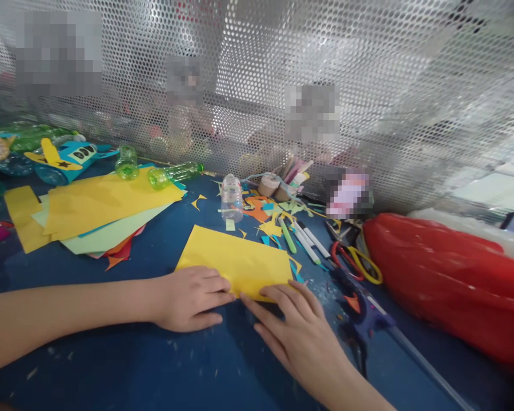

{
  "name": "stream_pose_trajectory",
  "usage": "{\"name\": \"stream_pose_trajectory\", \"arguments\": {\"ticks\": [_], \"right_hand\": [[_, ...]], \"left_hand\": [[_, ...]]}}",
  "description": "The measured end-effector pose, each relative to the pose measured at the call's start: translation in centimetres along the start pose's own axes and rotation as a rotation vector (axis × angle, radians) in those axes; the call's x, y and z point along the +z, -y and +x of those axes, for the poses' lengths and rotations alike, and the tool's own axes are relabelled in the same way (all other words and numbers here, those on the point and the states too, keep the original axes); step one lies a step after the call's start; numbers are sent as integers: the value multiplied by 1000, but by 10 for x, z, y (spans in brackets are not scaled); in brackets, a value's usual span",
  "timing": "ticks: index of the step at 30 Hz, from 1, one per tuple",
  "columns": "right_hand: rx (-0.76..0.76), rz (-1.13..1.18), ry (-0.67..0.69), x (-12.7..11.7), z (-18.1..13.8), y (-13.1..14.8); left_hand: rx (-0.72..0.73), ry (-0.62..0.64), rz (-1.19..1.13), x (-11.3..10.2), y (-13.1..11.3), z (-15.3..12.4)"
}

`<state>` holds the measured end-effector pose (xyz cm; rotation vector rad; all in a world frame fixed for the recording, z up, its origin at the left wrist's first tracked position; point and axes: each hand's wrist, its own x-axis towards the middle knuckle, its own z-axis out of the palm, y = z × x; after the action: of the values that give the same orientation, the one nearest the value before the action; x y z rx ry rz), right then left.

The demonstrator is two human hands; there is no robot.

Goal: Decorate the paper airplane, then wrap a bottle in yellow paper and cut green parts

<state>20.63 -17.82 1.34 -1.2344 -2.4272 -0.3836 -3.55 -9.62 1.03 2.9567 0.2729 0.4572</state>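
Observation:
A yellow sheet of paper (240, 254) lies on the blue table before me. My left hand (192, 299) rests on its near left edge, palm down with the fingers stretched out. My right hand (295, 325) presses on the near right edge, its fingers spread over the paper. The fingertips of both hands come close together at the middle of that edge. Whether the near edge is folded, I cannot tell. A glue gun (370, 317) with a clear glue stick lies to the right of my right hand.
Stacked coloured paper (111, 200) lies at the left, with green plastic bottles (175, 174) and a blue-and-yellow toy plane (72, 160) behind. A clear bottle (232, 200), paper scraps (257, 208), markers (308, 240) and scissors (355, 262) are beyond the sheet. A red bag (445, 274) borders the right.

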Motion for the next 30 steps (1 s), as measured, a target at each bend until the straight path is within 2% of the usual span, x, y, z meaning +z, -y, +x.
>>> {"name": "stream_pose_trajectory", "arguments": {"ticks": [6,12,18,25,30], "right_hand": [[8,-67,64,8,-1,0],[-34,-92,46,-5,-1,-2],[4,-133,-22,-18,-20,-16],[19,-211,-6,-27,-38,-27],[10,-175,-9,-31,-31,-31]], "left_hand": [[2,3,12,2,2,0],[12,-37,20,0,1,1],[13,-91,19,1,1,0],[-29,-42,30,-1,1,-2],[-12,-61,46,0,1,-1]]}}
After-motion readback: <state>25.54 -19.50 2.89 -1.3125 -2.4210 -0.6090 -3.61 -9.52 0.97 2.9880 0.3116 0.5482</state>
